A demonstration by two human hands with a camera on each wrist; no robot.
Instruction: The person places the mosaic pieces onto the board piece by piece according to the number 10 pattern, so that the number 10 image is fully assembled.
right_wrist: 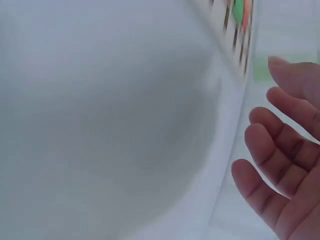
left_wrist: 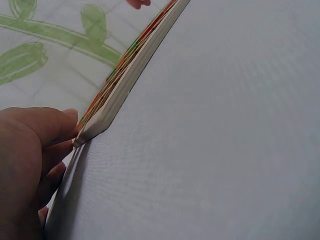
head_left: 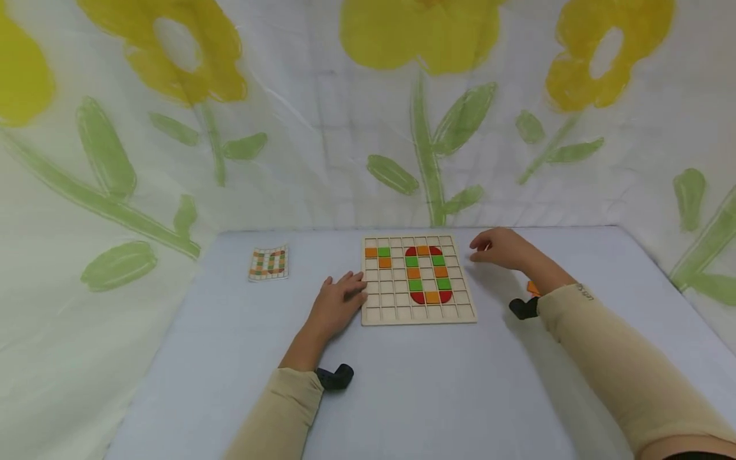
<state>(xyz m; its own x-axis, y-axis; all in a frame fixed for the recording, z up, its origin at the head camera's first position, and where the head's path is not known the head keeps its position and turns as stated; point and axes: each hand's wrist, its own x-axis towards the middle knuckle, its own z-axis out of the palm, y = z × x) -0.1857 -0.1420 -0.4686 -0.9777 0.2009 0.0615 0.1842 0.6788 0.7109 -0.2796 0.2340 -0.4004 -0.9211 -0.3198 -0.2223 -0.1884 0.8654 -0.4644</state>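
Note:
A wooden grid board lies on the table. On its right half, red rounded corner tiles and green and orange square tiles form a tall ring. Two orange tiles and one green tile sit at the upper left of the grid. My left hand touches the board's left edge with its fingertips; the left wrist view shows the thumb and fingers right at the board's edge. Over the table, just right of the board, my right hand hovers with loosely bent fingers and nothing in them.
A small patterned card with a coloured grid lies left of the board. Orange pieces lie on the right, partly hidden by the right forearm. Behind the table hangs a white sheet painted with yellow flowers.

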